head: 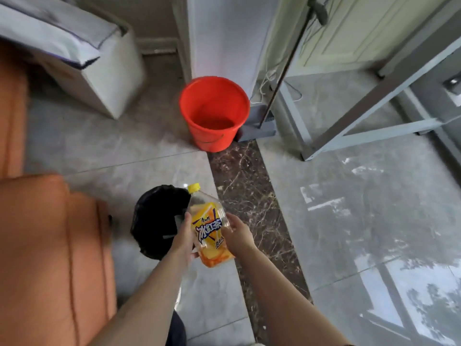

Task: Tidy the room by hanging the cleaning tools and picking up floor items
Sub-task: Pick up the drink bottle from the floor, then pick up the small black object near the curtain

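Head view, findings at the hands first: fingers [190, 242] of the left hand [183, 239] are curled about the lower left side of a plastic drink bottle [209, 227], thumb up along its label; the right hand [237, 233] clasps the opposite side, fingers wrapped round the shoulder. Both hands hold the bottle off the floor, tilted, its yellow cap [194, 188] pointing away from the person and toward the bin. Bottle contents: appears nearly empty, clear above the label; any residue cannot be confirmed. Just beside and beyond the left hand sits a waste bin with black liner [156, 221], mouth open; its interior is too dark to read. Further out, a red bucket [214, 113] stands upright on the tiled floor [349, 221], with no loose objects visible inside; whether it holds water cannot be told. Touching or just behind it is a grey mop base [259, 126] with its pole [287, 68] leaning against the wall. Assessment: one floor item is in hand and not yet disposed of; the mop appears unhung, so the hanging portion looks outstanding. An orange sofa [50, 245] occupies the left.
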Action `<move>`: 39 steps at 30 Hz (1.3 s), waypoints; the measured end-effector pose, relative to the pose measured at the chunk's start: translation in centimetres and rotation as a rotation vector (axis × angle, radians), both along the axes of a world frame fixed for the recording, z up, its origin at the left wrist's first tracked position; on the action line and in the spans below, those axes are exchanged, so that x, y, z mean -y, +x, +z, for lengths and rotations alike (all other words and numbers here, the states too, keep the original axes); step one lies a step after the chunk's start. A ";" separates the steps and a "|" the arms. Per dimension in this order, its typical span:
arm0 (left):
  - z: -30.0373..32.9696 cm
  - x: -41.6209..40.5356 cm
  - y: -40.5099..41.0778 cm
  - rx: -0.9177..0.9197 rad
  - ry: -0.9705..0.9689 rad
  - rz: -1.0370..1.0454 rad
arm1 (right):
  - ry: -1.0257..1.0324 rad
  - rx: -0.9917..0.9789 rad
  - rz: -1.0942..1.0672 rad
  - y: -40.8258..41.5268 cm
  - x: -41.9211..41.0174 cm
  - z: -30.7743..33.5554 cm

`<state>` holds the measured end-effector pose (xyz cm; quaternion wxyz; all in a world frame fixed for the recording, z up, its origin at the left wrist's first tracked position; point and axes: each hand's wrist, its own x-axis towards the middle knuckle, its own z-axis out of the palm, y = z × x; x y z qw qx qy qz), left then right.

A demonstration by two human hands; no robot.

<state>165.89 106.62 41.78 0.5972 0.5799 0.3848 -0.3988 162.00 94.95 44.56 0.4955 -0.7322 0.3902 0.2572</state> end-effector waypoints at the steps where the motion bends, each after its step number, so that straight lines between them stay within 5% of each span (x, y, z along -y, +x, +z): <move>1: -0.1 -1.1 0.6 -0.008 -0.001 0.013 | -0.007 -0.011 0.027 0.8 -1.2 -0.2; 20: -5.4 -9.5 6.3 -0.078 0.083 -0.002 | 0.090 -0.190 0.014 8.2 -10.0 -4.1; 39: 1.8 6.8 1.3 0.107 0.109 -0.467 | 0.031 -0.107 -0.239 -1.4 4.8 2.1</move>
